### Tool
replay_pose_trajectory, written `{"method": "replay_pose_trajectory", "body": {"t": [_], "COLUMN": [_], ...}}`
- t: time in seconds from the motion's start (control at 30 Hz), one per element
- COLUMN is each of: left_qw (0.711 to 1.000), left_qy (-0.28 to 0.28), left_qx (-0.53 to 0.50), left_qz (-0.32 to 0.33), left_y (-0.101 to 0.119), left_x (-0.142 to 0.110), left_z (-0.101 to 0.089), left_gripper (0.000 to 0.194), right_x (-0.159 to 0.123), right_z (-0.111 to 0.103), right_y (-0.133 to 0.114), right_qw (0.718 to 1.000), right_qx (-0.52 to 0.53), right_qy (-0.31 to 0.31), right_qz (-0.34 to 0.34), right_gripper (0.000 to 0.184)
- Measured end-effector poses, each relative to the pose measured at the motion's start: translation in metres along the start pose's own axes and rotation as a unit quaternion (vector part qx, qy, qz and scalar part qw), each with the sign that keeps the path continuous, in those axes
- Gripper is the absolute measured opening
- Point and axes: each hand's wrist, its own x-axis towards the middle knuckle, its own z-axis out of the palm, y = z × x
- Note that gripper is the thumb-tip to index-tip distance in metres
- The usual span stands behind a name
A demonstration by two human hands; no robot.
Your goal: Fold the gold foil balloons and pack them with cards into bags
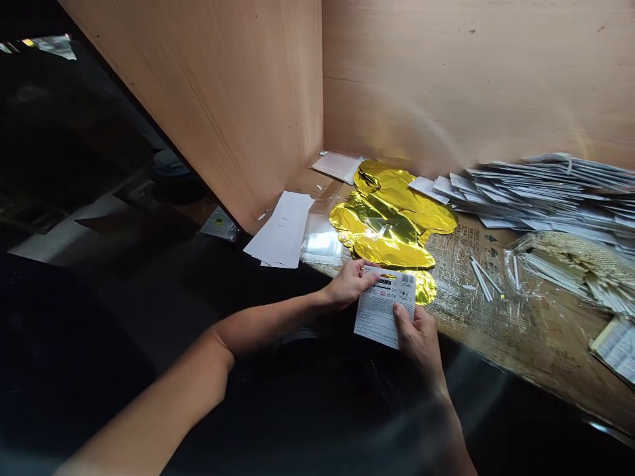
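Observation:
My left hand (350,283) and my right hand (419,340) both grip a white printed card (381,311) with a barcode in its top corner and small text. The left hand pinches its upper left edge. The right thumb lies on its lower right part. Just beyond the card, partly under it, lies a flat gold foil balloon (391,218), crumpled and shiny. Its lower end is hidden by the card.
A large pile of white printed cards (555,192) lies at the right. Nearby are loose white sticks (481,277), a plastic bag of sticks (560,268), white sheets (282,228), a clear plastic sleeve (321,241) and a booklet (615,349). Wooden panels (446,79) stand behind.

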Motion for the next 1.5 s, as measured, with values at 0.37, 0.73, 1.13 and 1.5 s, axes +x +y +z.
{"method": "replay_pose_trajectory", "body": {"t": [0.37, 0.73, 1.13, 1.5], "left_qw": [0.992, 0.996, 0.988, 0.721], "left_qy": [0.038, 0.010, -0.114, -0.371], "left_qx": [-0.094, -0.055, 0.086, 0.531], "left_qz": [-0.075, -0.062, -0.057, 0.244], "left_y": [0.003, -0.056, -0.087, -0.055], "left_x": [0.018, 0.023, 0.006, 0.044], "left_z": [0.023, 0.057, 0.081, 0.059], "left_gripper": [0.056, 0.060, 0.059, 0.063], "right_x": [-0.012, -0.051, -0.041, -0.037], "right_z": [-0.023, -0.013, -0.035, -0.043], "right_y": [0.019, 0.069, 0.068, 0.107], "right_qw": [0.988, 0.949, 0.908, 0.936], "right_qx": [0.143, 0.264, 0.353, 0.254], "right_qy": [-0.050, 0.167, 0.225, 0.245], "right_qz": [-0.018, 0.044, 0.025, 0.008], "right_gripper": [0.053, 0.051, 0.060, 0.056]}}
